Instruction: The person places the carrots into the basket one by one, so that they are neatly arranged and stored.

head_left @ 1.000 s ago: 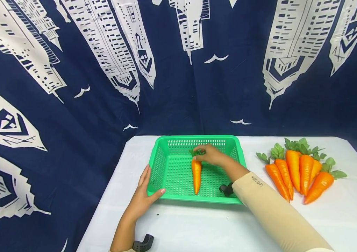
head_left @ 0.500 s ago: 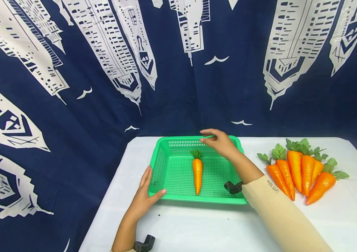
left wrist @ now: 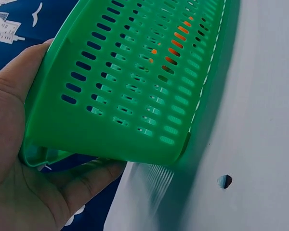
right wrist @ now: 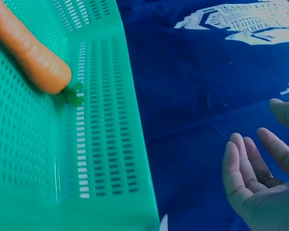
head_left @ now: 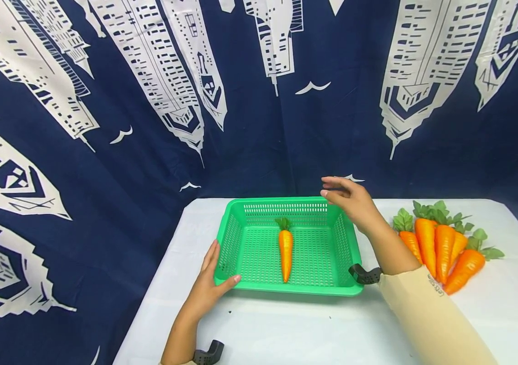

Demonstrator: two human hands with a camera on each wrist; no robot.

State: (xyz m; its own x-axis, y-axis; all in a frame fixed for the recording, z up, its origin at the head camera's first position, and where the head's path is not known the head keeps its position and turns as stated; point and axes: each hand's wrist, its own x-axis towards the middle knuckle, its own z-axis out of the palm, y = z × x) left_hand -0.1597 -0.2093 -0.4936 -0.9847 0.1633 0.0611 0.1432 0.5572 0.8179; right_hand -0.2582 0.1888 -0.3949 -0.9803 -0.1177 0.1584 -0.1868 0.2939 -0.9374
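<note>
Carrot in the basket: one orange carrot (head_left: 286, 256) lies alone near the middle of a green plastic basket (head_left: 286, 289), its leafy top toward the far wall, its tip toward the near rim.
Right hand: the right hand (head_left: 350, 198) hangs in the air over the basket's far right corner, fingers apart and loosely bent, holding nothing.
Left hand: the left hand (head_left: 210, 281) rests spread against the near left corner, thumb on the front rim, straight fingers along the left side; it appears to steady the basket.
Just changed: a second ago the right hand pinched the carrot at its leaves; now it has let go, risen and moved rightward, while the carrot stays put.
What it means: this carrot's placing looks finished.
Other carrots: several leafy-topped carrots (head_left: 444, 248) lie bunched on the white table (head_left: 286, 329), right of the basket, partly hidden by the right arm.
</note>
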